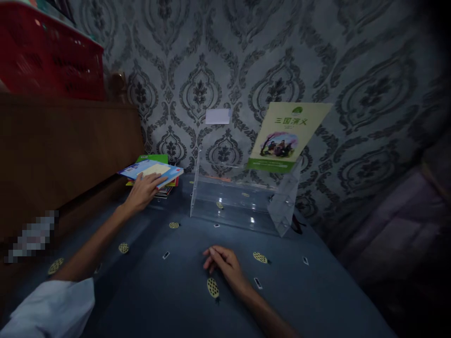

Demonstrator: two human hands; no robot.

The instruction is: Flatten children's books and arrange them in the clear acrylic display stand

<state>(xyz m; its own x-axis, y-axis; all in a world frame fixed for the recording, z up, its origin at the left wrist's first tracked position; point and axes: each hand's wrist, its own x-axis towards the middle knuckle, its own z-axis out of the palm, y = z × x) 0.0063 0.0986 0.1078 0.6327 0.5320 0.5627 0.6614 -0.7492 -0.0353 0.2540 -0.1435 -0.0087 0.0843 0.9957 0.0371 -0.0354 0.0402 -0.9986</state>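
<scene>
My left hand (143,190) reaches to a stack of books at the left back of the table. Its fingers lie over the top book (158,169), which is blue and white, with the thumb not clearly seen. Under that book a green one (160,158) and several others show. Over the table's middle, my right hand (225,265) hovers or rests with loosely curled fingers and nothing visible in them. Beyond it stands a clear acrylic rack (232,202). A cream and green book (285,136) leans upright at the rack's right end.
The table has a dark blue cloth (158,291) with pineapple prints. At the left stands a brown wooden cabinet (70,145) with a red basket (77,70) on top. A patterned wall (232,56) rises behind, bearing a small white plate (217,116). Something dark lies behind the rack's right corner.
</scene>
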